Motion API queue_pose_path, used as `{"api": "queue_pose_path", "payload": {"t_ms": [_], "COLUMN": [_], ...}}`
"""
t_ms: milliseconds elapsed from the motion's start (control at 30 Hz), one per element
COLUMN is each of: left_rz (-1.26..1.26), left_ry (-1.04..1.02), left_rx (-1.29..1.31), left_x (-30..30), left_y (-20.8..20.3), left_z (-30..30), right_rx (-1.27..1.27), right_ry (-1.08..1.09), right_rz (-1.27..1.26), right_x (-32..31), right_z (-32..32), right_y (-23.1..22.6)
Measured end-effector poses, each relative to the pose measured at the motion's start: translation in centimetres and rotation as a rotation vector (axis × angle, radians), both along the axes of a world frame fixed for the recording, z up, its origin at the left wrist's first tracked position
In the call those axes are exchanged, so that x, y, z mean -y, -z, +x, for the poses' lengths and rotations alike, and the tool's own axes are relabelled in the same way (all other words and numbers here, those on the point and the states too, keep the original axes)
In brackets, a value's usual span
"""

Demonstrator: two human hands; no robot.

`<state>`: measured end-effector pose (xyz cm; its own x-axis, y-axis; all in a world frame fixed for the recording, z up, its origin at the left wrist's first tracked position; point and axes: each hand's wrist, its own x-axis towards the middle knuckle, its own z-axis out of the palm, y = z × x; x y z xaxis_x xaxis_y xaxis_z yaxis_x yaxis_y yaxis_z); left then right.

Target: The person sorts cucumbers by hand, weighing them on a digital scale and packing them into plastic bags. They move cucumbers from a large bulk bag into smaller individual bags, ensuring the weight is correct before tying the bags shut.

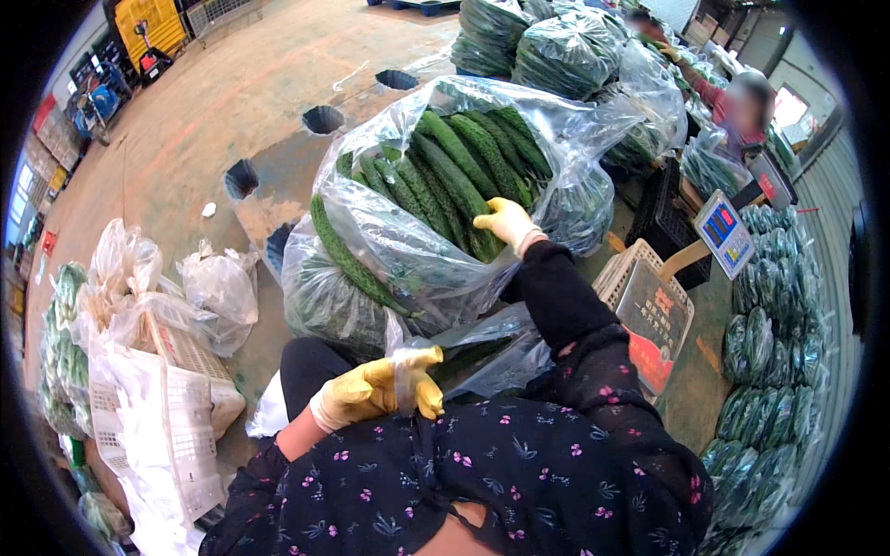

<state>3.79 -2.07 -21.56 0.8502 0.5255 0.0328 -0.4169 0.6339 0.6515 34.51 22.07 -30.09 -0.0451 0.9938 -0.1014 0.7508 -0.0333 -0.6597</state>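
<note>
A large clear plastic bag point(371, 243) stands gaping in front of me, full of long green cucumbers point(450, 181) lying side by side. My right hand point(508, 225), in a pale yellow glove, reaches in from the right with its fingers closed round the near end of a cucumber. One cucumber point(348, 259) lies apart over the bag's left edge. Close to my body, my left hand point(380, 387), also gloved, has a strip of clear plastic point(406, 378) between its thumb and fingers. More bagged cucumbers point(482, 352) lie just beyond it, partly hidden by plastic.
A weighing scale point(658, 310) with a raised display point(725, 233) stands at my right. Rows of bagged cucumbers point(774, 347) line the right wall. White crates point(176, 398) with plastic bags stand at left. Filled sacks point(570, 56) and a co-worker point(746, 107) are at far right.
</note>
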Motion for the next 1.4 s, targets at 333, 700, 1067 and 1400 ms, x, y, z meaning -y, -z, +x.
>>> {"api": "queue_pose_path", "payload": {"t_ms": [333, 700, 1067, 1400], "left_rz": [-0.164, -0.151, -0.048, -0.007], "left_ry": [-0.097, -0.142, -0.076, -0.136], "left_rx": [0.205, 0.157, 0.044, 0.028], "left_x": [0.3, 1.1, 2.2, 2.0], "left_y": [-0.7, -1.4, -0.3, -1.3], "left_z": [2.0, 2.9, 1.9, 2.4], "right_rx": [-1.484, -1.668, -1.598, -1.615], "right_ry": [-0.238, -0.100, 0.842, 1.461], "right_rz": [-0.550, -0.298, 0.361, -0.386], "right_x": [8.9, 22.4, 47.9, 51.6], "right_z": [3.3, 8.4, 19.9, 19.9], "right_y": [-5.1, -7.3, 3.9, 22.1]}}
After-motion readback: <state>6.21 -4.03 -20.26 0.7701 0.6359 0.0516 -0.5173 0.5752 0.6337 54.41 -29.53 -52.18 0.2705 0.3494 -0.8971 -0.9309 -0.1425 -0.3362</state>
